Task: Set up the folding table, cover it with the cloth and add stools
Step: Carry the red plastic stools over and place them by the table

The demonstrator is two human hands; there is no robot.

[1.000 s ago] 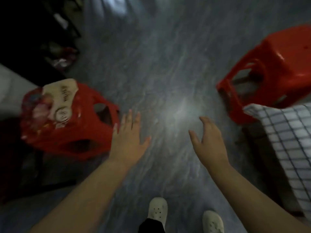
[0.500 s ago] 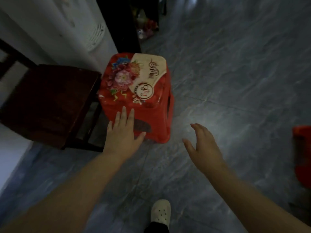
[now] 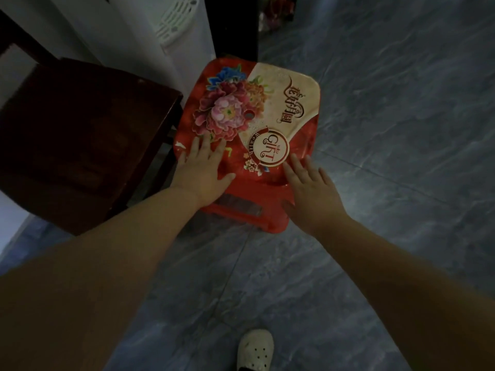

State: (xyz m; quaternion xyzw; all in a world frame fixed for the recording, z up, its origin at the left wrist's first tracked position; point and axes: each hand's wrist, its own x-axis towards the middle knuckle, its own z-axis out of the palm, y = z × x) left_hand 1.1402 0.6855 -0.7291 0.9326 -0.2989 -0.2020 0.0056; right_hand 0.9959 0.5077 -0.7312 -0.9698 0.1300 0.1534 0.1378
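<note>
Head view: red stool stands on the floor just beside a dark wooden chair. Left hand and right hand spread wide over its near edge, gripping nothing. Step judged: fetching stools. Next: grasp both sides, lift.

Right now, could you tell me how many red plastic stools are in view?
1: the red plastic stool with the flower-printed seat stands on the floor beside the dark wooden chair. Others may be out of frame.

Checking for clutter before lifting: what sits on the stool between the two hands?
Nothing loose: only the stool seat's printed "GIFT" badge between left and right hands, head view.
</note>
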